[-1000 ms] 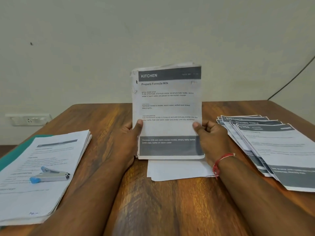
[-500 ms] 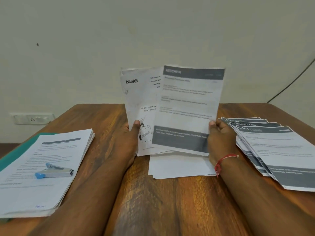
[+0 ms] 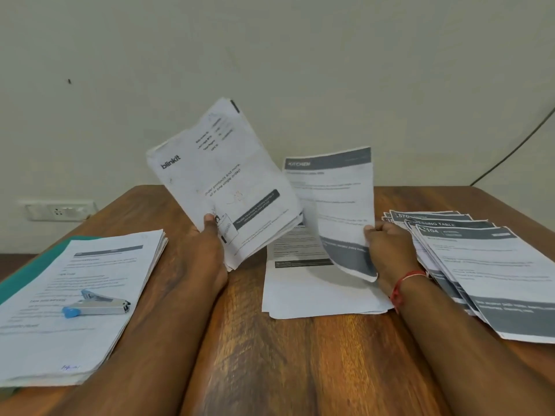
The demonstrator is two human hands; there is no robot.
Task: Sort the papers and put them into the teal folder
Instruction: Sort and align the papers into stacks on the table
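Your left hand (image 3: pixel 207 247) grips a tilted bundle of papers (image 3: pixel 222 181); your right hand (image 3: pixel 387 250) pinches a single sheet (image 3: pixel 339 205) above the middle pile (image 3: pixel 315 295). The teal folder (image 3: pixel 27 271) lies under the left stack (image 3: pixel 90 340).

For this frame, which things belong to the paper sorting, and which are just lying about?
Job: sheaf in the left hand; KITCHEN sheet in the right hand; centre pile; fanned pile; left stack; teal folder under it.
Lying about: stapler on the left stack; wall socket; cable.
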